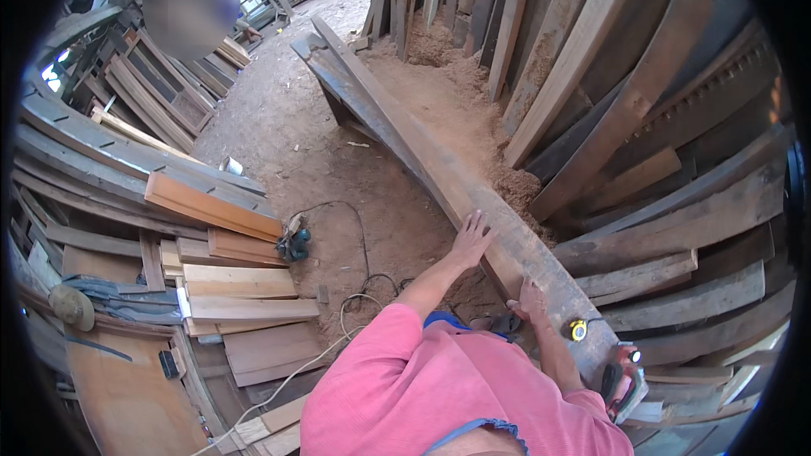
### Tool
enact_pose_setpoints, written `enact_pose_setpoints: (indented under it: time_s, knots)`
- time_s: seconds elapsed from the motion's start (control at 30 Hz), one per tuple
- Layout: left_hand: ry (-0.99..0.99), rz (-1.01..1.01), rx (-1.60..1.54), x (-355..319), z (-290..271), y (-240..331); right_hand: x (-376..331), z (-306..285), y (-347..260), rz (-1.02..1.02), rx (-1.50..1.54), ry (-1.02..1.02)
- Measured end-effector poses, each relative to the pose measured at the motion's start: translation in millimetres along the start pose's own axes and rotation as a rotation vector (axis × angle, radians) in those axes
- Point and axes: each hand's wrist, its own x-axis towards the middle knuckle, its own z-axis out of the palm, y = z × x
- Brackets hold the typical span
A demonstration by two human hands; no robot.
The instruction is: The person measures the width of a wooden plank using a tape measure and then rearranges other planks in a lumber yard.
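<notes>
A long wooden plank lies lengthwise on a worn workbench that stretches away from me toward the far left. My left hand rests on the plank near its closer end, palm down and fingers extended. At that near end my right hand is closed on the plank, thumb on the left side; part of its grip is hidden. A yellow tape measure sits on the bench beside my right forearm. Behind it, at the bench's near right end, is a red power tool.
Stacked boards and a teal power tool lie on the left, with a cord looping across the floor. Tall timbers lean at the right above piled sawdust. A hat is far left. A person is at the back.
</notes>
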Motion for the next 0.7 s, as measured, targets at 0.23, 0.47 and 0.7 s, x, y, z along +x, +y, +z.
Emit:
enact_pose_setpoints:
  time_s: [0.23,0.47,0.7]
  knots:
    - [0.246,-0.300,-0.507,-165.8,71.1,17.2,-45.9,26.9,-48.5,0.044,0.025,-0.104]
    - [-0.619,-0.231,-0.826,-276.8,210.1,-10.2,-70.4,57.3,-86.7,0.122,-0.092,0.016]
    - [-0.643,-0.496,-1.032,-284.0,229.1,-35.4,-72.7,55.7,-77.7,0.139,-0.052,0.001]
